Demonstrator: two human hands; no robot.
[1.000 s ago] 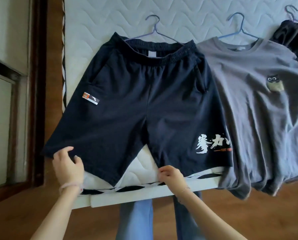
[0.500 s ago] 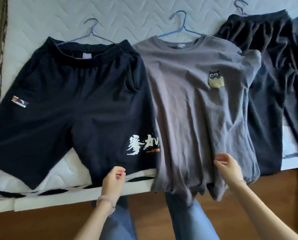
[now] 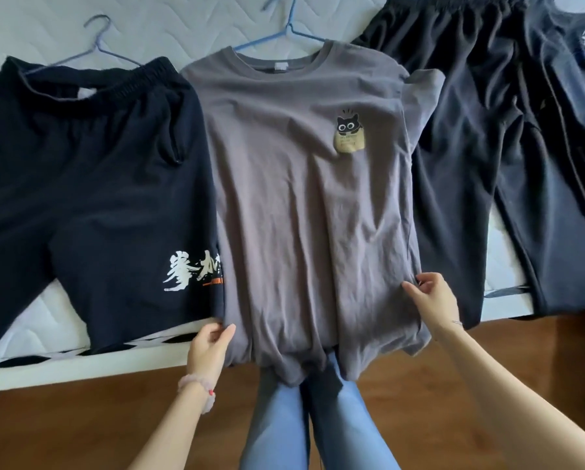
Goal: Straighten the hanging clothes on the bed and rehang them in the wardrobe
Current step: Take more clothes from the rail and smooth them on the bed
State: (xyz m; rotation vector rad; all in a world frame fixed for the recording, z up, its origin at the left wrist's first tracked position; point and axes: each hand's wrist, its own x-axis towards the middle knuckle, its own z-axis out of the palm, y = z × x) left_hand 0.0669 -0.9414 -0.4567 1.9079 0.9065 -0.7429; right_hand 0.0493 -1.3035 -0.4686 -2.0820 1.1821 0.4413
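Observation:
A grey T-shirt [image 3: 304, 205] with a cat patch lies flat on the bed on a blue hanger [image 3: 289, 28], its hem drooping over the mattress edge. My left hand [image 3: 209, 344] pinches the shirt's lower left side. My right hand [image 3: 433, 303] pinches its lower right side. Left of the shirt lie dark navy shorts [image 3: 90, 198] with white lettering, on a thin hanger [image 3: 96, 45]. Right of it lie black trousers [image 3: 471, 147], and another dark garment [image 3: 566, 164] lies at the far right.
The quilted white mattress [image 3: 46, 22] shows behind and between the clothes, with its patterned front edge [image 3: 63, 359] at the lower left. A brown wooden floor [image 3: 63, 429] runs below. My legs in blue jeans [image 3: 284, 418] stand against the bed.
The view has shifted right from the shorts to the grey T-shirt. Both hands left the shorts' hems and now hold the shirt's lower sides.

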